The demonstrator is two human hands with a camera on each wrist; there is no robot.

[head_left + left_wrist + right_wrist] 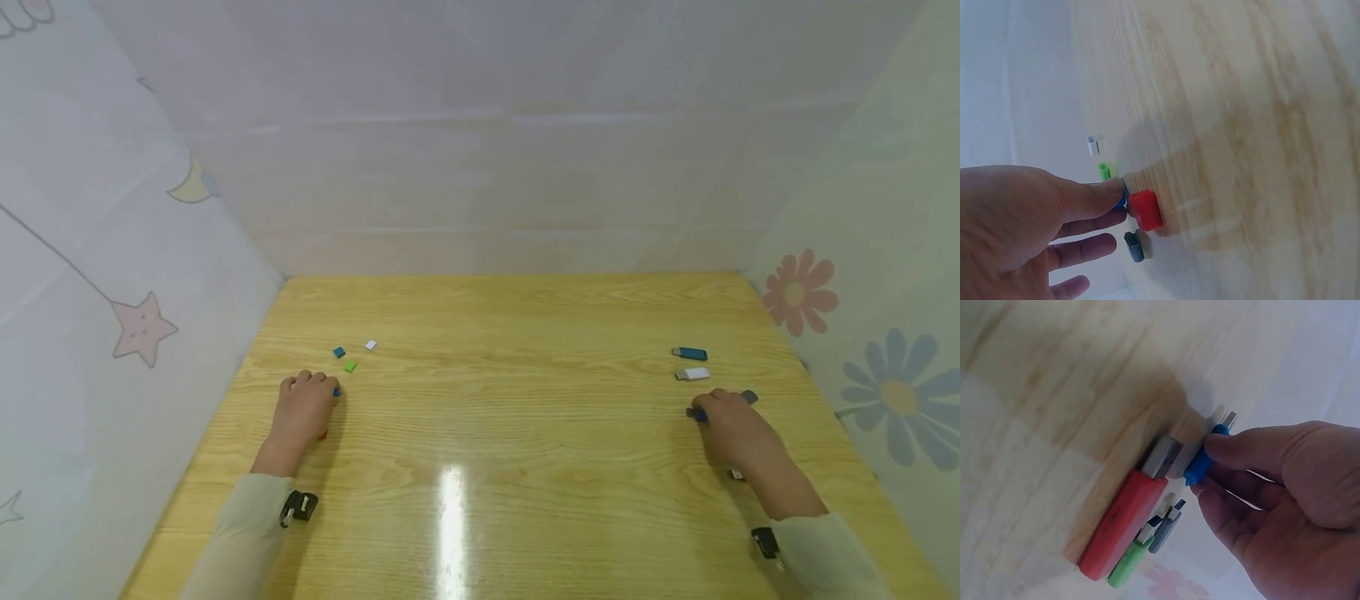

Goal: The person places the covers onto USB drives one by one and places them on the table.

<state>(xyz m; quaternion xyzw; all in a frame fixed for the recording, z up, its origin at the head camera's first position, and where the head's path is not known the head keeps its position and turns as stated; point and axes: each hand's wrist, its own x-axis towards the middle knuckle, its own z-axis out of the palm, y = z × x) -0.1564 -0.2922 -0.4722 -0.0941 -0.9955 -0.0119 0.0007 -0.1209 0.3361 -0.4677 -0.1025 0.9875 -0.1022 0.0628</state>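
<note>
Between the thumb and index finger of my left hand [302, 407] is a small blue cap [1120, 201], close over the table. A red cap [1146, 210] lies beside those fingertips, with a dark cap [1134, 247] near the other fingers. My right hand [741, 427] pinches a blue USB stick [1200, 461] whose metal plug points away from the palm. By that hand lie a red USB stick [1124, 525], a green one [1130, 562] and a grey one [1165, 531]. In the head view the right hand and wrist hide most of these.
Beyond the left hand lie a dark blue cap [339, 352], a green cap [350, 366] and a white cap [371, 344]. A white USB stick [696, 373] and a teal one [690, 353] lie past the right hand. Patterned cloth walls enclose the wooden table [510, 333].
</note>
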